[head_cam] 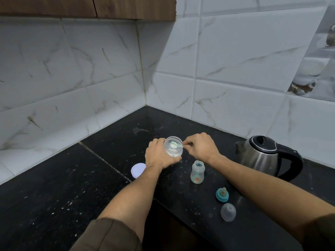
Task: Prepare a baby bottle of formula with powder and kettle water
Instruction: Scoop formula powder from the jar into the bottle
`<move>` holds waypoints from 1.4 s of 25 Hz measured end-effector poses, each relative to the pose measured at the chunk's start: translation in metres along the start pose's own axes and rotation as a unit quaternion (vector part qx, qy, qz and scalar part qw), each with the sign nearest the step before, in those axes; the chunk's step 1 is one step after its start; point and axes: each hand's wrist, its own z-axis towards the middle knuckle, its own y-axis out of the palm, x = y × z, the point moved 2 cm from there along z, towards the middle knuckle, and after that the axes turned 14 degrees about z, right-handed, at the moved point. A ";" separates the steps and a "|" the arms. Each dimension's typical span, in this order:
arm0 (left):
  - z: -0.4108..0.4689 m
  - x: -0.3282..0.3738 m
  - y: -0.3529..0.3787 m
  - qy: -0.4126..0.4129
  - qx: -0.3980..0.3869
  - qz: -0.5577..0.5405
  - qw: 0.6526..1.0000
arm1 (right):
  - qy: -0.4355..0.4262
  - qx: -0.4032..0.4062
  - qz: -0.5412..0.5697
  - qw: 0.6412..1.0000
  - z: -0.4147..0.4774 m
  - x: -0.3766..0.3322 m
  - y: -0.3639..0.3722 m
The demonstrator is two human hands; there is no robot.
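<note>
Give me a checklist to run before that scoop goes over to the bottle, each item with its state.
1. Powder on the scoop: ok.
2. The right hand pinches the scoop handle: ok.
3. The left hand grips the jar: ok.
4. The bottle stands upright, mouth open: ok.
5. Powder levelled off: cannot tell.
6. Water in the kettle: cannot tell, lid shut.

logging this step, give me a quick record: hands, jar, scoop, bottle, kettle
left hand: holds jar
right hand: pinches scoop handle
scoop: powder in it, over jar mouth
lid: off, on counter left of jar
bottle: upright, open, right of jar
teat: off, on counter
cap: on counter near teat
kettle: far right, lid shut
</note>
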 end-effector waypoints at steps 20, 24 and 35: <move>-0.029 -0.034 0.042 -0.049 -0.173 0.003 0.984 | 0.392 -0.017 0.402 0.827 -0.009 0.017 0.013; -0.027 -0.041 0.046 -0.061 -0.191 -0.023 0.979 | 0.393 -0.002 0.407 0.825 -0.010 0.025 0.007; -0.013 0.031 0.006 0.086 -0.121 -0.080 0.986 | 0.382 0.062 0.402 0.830 -0.019 0.044 -0.029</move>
